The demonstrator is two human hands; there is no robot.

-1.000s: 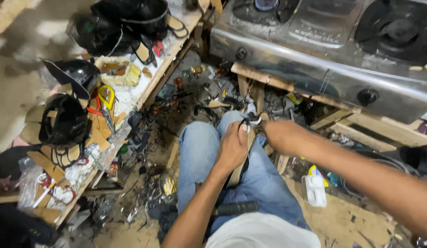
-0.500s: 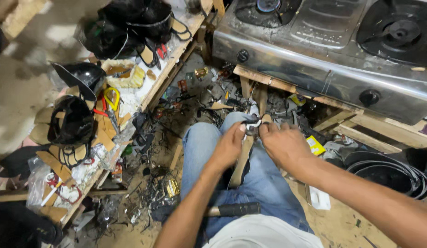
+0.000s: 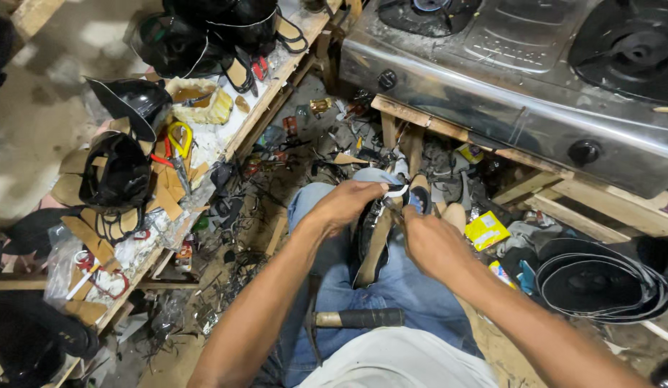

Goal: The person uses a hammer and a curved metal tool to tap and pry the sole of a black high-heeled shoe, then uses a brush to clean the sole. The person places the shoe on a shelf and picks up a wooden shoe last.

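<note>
So there's a black shoe (image 3: 371, 241) lying sole-up along the person's lap on the jeans, toe end pointing away toward the knees. The pale sole strip runs down the middle of it. Left hand (image 3: 346, 203) is curled over the far end of the shoe, fingers wrapped down on the upper, pinning it. Right hand (image 3: 433, 243) is closed too, pinched around something thin and dark right at the shoe's edge. Can't make out whether it's a small tool or a strip of the upper, it's too blurry there. Looks to me like the pull-the-upper-over-the-edge stage, or trimming along the sole line, roughly mid-job. I'd say whatever comes next needs the left hand clamped firm while the right works along the rim in small bites, since the shoe is only balanced on a thigh.

A hammer (image 3: 357, 318) with a black grip lies across the lap just below the shoe, close enough to knock with a forearm.

Room is tight. Straight ahead is a metal gas stove (image 3: 521, 79) on a wooden frame (image 3: 420, 122), its edge right beyond the knees. Left side is a long plank bench (image 3: 226, 140) piled with sandals (image 3: 115, 179), soles and yellow-handled scissors (image 3: 178, 140). Right side has a coil of black rubber strip (image 3: 600, 284) and a yellow packet (image 3: 486, 230). The floor between is all scraps, so elbows really only have space backward and upward.
</note>
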